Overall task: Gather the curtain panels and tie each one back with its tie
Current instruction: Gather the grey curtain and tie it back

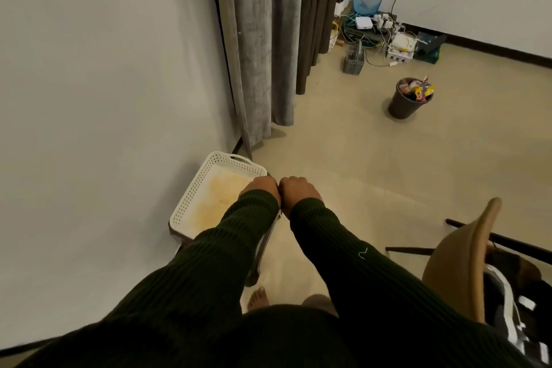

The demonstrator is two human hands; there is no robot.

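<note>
My left hand (260, 187) and right hand (295, 188) sit side by side at the centre of the frame, knuckles touching, over the near edge of a white basket (191, 197) that stands against the wall. The fingers of both curl downward out of sight, so I cannot tell whether they clamp on anything. The grey curtain (257, 48) hangs gathered at top centre, a darker panel (313, 9) just right of it. A bin (409, 100) stands on the floor at upper right.
</note>
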